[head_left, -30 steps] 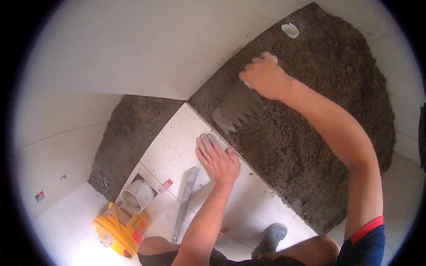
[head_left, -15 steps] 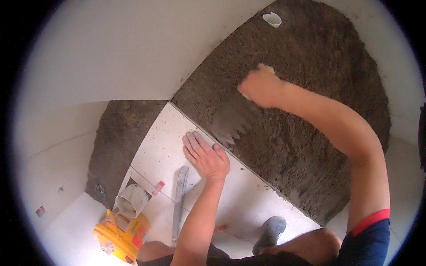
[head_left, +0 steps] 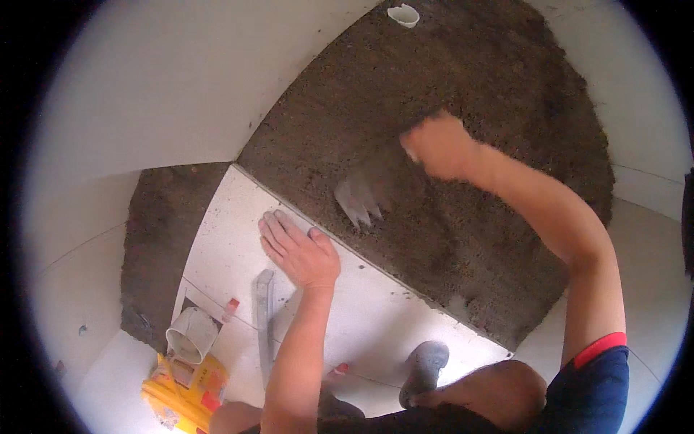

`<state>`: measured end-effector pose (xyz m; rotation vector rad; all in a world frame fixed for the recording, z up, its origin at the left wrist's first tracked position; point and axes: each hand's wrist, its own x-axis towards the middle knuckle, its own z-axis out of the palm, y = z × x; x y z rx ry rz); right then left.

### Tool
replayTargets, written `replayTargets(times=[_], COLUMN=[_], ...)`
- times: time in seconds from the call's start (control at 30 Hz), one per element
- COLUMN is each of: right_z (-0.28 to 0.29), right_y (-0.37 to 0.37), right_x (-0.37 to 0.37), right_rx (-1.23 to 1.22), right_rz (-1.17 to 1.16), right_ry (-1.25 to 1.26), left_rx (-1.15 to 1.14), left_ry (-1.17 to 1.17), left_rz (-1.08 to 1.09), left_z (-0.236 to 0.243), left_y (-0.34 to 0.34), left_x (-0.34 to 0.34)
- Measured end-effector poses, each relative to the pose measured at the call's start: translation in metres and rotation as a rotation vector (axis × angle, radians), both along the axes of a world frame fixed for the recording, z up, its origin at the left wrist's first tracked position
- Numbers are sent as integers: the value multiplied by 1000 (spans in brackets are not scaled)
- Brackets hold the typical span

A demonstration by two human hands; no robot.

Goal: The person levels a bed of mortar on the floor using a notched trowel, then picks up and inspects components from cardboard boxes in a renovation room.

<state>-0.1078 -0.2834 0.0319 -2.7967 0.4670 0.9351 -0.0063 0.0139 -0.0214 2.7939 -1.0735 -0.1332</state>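
My right hand [head_left: 444, 148] is closed in a fist above the dark, rough mortar bed [head_left: 499, 188]. It grips what looks like a trowel [head_left: 358, 201]; the grey blade, smeared by motion and jagged in outline, lies against the mortar to the hand's lower left. The handle is hidden in my fist. My left hand [head_left: 300, 249] rests flat on the pale tile [head_left: 383, 311], fingers stretched out, close to the tile's edge along the mortar. Beside my left forearm a grey metal bar [head_left: 264, 311] lies on the tiles.
A white pipe [head_left: 194, 334] stands up through a tile cutout at lower left, next to a yellow bucket [head_left: 181, 394]. Another white pipe end [head_left: 403, 15] pokes from the mortar at the far side. Pale walls [head_left: 166, 87] border the mortar. My shoe [head_left: 425, 365] is on the tile.
The whole view has shifted, so the surroundings sit further left. Against the mortar, my right hand has moved right and slightly nearer. My left hand stays flat on the tile.
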Motion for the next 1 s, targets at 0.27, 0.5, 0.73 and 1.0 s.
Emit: replayTargets(times=[0.27, 0.5, 0.73, 1.0], right_z=[40, 65, 57, 19], right_y=[-13, 42, 124, 172], right_x=[-71, -40, -43, -42], right_rx=[135, 790, 852, 977], right_rz=[-164, -706, -815, -730], right_ry=[-57, -222, -198, -316], left_rx=[-46, -43, -55, -17], left_ry=[-19, -72, -79, -91], left_rz=[-35, -51, -67, -36], left_z=[3, -4, -6, -7], left_y=[-7, -2, -5, -4], left_x=[1, 0, 0, -2])
